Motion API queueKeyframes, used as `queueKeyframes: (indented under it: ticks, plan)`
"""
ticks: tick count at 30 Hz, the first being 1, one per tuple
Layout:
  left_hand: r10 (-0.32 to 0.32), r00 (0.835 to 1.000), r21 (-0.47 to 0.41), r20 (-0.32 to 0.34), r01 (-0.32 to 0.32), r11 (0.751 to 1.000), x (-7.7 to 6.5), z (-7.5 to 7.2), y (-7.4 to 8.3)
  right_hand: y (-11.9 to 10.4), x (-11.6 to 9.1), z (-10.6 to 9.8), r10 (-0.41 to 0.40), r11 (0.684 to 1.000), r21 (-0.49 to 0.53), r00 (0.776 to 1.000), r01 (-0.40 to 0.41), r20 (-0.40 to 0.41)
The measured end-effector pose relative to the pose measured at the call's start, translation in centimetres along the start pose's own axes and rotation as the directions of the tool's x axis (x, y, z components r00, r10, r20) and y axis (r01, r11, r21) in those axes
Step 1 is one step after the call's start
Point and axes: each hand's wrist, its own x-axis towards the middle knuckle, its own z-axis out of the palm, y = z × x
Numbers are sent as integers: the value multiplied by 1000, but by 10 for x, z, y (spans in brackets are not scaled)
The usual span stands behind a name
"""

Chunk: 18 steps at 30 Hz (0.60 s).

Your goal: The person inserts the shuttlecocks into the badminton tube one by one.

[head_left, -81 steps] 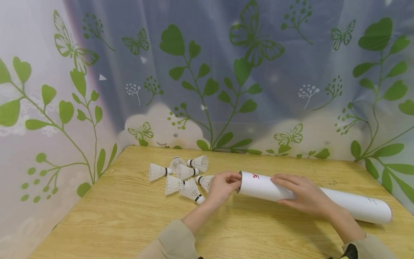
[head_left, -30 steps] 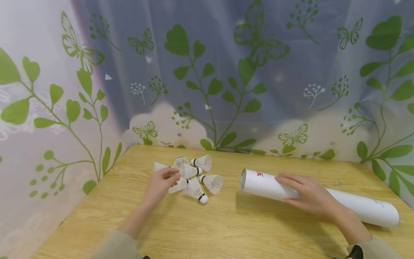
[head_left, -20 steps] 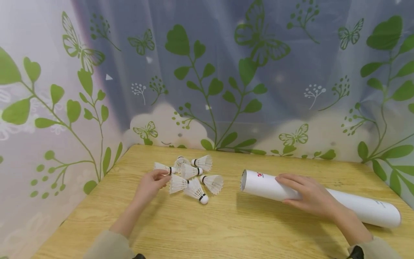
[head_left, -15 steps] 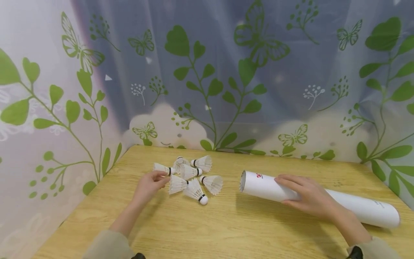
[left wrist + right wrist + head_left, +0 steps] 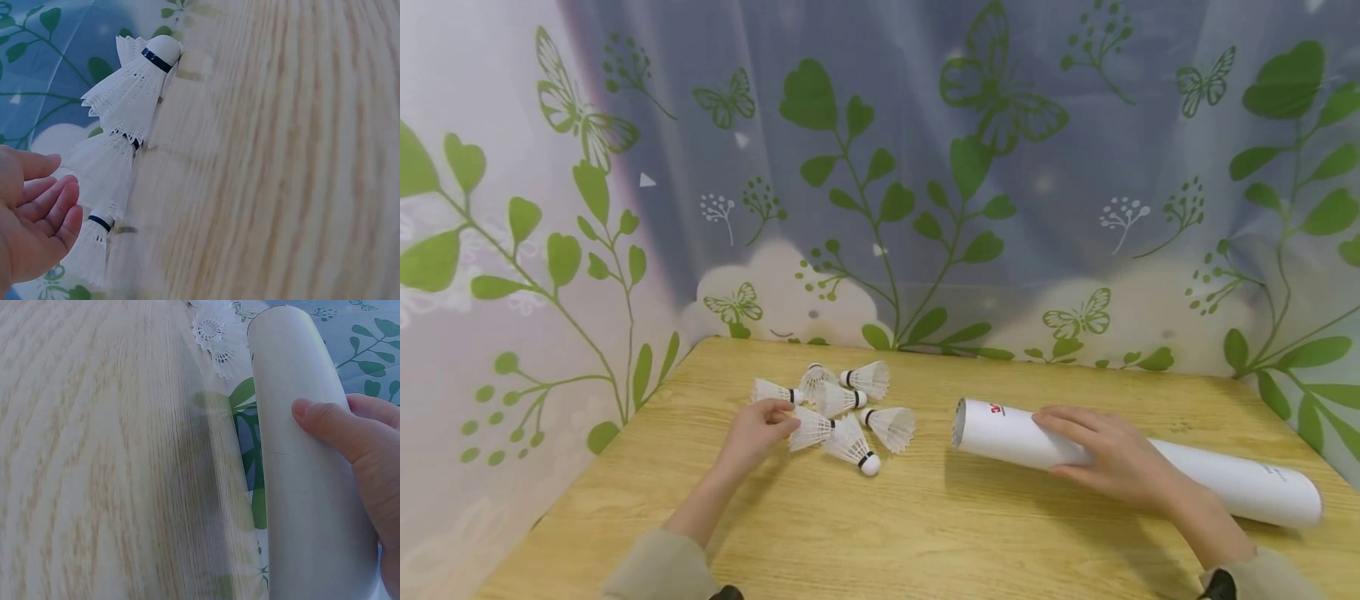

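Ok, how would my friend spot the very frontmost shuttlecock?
On the wooden table, find the long white tube held by the right hand. Left of it is a cluster of shuttlecocks. Yours is the frontmost shuttlecock, its round white tip poking nearer the person's side than any neighbour's.

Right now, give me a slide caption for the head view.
Right fingers hold a white tube, with left fingers beside seven white shuttlecocks on a wood-grain table.
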Motion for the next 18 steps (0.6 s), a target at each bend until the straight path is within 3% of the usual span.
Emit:
queueKeyframes:
  ticks: [18]
  plan:
    - [-11,1000,-20,-16,10,1000,3,7,1,1,-3,-1,21,1000,5,1000,-21,22]
